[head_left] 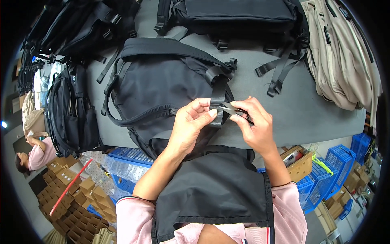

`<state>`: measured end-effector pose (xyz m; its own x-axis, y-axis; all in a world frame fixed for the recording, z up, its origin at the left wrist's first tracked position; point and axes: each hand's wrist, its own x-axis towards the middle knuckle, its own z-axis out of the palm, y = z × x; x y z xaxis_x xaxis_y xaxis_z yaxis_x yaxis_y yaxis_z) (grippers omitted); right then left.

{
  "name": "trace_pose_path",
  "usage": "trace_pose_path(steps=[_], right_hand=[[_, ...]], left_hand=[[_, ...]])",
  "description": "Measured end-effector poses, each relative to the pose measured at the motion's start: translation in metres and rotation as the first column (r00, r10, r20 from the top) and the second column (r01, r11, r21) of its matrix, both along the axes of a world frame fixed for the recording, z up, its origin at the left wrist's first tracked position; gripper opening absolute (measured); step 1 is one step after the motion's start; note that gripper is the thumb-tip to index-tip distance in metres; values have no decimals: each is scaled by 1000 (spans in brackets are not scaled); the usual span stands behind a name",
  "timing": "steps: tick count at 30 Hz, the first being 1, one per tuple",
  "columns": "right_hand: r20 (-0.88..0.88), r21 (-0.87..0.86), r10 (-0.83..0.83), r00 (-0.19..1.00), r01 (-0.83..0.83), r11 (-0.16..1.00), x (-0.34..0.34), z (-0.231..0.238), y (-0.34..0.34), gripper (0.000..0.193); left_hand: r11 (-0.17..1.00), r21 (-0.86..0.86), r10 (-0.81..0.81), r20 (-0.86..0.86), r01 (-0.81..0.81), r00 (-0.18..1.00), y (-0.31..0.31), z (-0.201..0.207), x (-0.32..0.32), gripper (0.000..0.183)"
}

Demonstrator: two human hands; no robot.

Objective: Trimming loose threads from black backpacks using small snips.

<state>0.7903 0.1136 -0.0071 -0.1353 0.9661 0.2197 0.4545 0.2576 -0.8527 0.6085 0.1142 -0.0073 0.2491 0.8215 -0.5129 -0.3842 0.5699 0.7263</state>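
A black backpack (158, 83) lies on the grey table (252, 118) in front of me, its padded shoulder strap curving over the top. My left hand (189, 124) pinches a black webbing strap (219, 90) at the pack's right side, thumb and fingers closed on it. In my right hand (258, 128) is a small pair of thread snips (228, 108) with silver blades. The blades point left and lie against the webbing, close to my left fingertips. Whether they touch a thread is too small to tell.
More black backpacks stand at the far side (239, 16), far left (81, 32) and left (73, 110). Beige backpacks (337, 53) are stacked at the far right. Loose straps (280, 71) trail across the table. Blue crates (321, 183) and cartons (77, 195) lie beyond the near edge.
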Motion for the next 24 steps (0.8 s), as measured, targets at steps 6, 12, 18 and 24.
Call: trace_pose_path(steps=[6, 12, 18, 24], right_hand=[[-375, -316, -183, 909, 60, 947, -6, -5, 0, 19], [-571, -504, -159, 806, -191, 843, -22, -16, 8, 51], [-662, -480, -196, 723, -208, 852, -29, -26, 14, 33], [-617, -478, -182, 766, -180, 860, -30, -26, 14, 22]], left_hand=[[995, -95, 28, 181, -11, 983, -3, -7, -7, 29], [992, -121, -8, 99, 20, 995, -13, -5, -3, 30], [999, 53, 2, -89, 3, 996, -22, 5, 5, 40], [935, 273, -95, -421, 226, 902, -30, 3, 5, 58]])
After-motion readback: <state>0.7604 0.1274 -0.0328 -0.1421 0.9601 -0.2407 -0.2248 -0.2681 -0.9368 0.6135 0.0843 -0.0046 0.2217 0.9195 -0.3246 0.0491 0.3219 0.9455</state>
